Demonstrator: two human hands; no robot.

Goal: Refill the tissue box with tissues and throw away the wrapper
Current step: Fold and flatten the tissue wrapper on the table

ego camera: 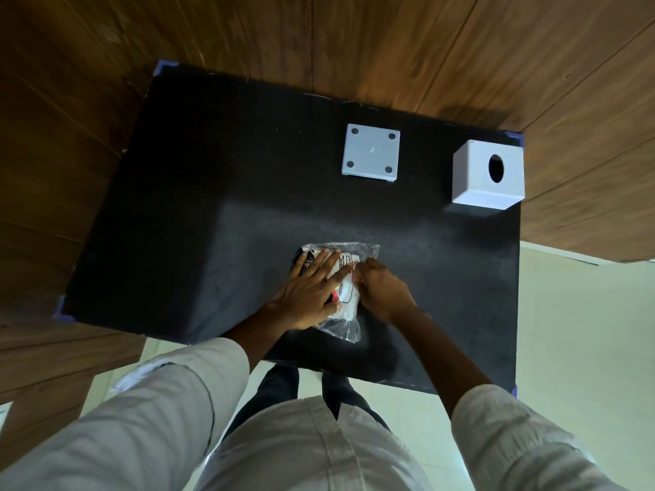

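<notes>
A pack of tissues in a clear printed plastic wrapper (345, 295) lies near the front middle of the black table (212, 225). My left hand (308, 292) lies flat on top of the pack, fingers spread, pressing it down. My right hand (381, 288) pinches the wrapper at the pack's right side. The white cube tissue box cover (487, 175), with a round hole in its top, stands at the back right corner. Its flat white square base (370, 150), with a round foot at each corner, lies apart at the back middle.
The table stands against wood-panelled walls at the back and left. Blue tape marks its corners (161, 67). A pale tiled floor (584, 331) shows to the right and below the front edge. No bin is in view.
</notes>
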